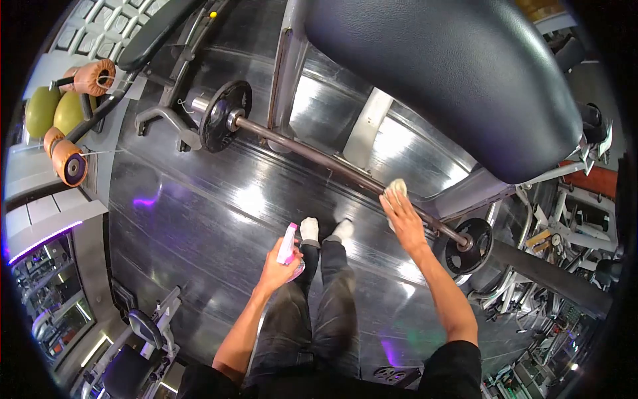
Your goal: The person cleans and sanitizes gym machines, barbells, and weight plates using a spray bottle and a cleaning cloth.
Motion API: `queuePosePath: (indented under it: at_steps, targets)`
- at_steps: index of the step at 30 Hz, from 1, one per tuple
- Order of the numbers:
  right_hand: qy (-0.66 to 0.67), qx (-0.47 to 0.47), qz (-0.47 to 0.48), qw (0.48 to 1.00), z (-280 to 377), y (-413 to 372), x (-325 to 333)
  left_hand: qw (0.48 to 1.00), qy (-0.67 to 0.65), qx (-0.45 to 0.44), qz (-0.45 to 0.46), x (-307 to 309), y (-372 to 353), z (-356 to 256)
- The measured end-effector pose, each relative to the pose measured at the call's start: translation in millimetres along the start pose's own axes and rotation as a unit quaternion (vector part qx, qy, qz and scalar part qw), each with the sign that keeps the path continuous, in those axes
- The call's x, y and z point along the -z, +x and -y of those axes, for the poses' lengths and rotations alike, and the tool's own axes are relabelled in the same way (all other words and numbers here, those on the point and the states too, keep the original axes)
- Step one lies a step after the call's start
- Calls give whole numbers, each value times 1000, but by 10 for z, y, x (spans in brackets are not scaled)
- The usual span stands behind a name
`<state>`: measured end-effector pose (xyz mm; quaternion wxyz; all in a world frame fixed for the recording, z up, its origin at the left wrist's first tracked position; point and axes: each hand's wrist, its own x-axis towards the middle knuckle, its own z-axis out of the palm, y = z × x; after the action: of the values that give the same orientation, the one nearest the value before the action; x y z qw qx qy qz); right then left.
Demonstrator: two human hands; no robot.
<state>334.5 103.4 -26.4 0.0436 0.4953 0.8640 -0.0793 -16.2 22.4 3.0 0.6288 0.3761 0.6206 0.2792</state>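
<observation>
My left hand (276,271) is wrapped round a spray bottle (288,246) with a white and pink nozzle, held over my legs. Pale cloth (397,187) shows beyond the fingers of my right hand (404,223), which presses it at the barbell (319,157). The bar runs slantwise across the view at the foot of a bench. Black weight plates sit at both ends: one plate (226,116) at upper left, another plate (467,247) at right, near my right forearm.
A black padded bench (445,73) fills the upper right, its grey frame behind the bar. Orange foam rollers (70,163) and green balls (41,113) stand at left. More gym machines line the right edge and lower left. The black floor (179,219) is shiny.
</observation>
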Motion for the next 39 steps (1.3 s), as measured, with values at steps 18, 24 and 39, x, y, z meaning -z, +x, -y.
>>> queuePosePath:
  at_steps: [18, 24, 39]
  targets:
    - [162, 35, -107, 980, 1161, 2244, -225, 998, -13, -33, -51, -64, 166, -162]
    - [144, 23, -44, 988, 891, 1534, 186, 996, -29, -32, -76, 54, 104, -158]
    - [411, -226, -26, 883, 229, 862, 364, 994, -53, -10, -99, 80, -54, 8]
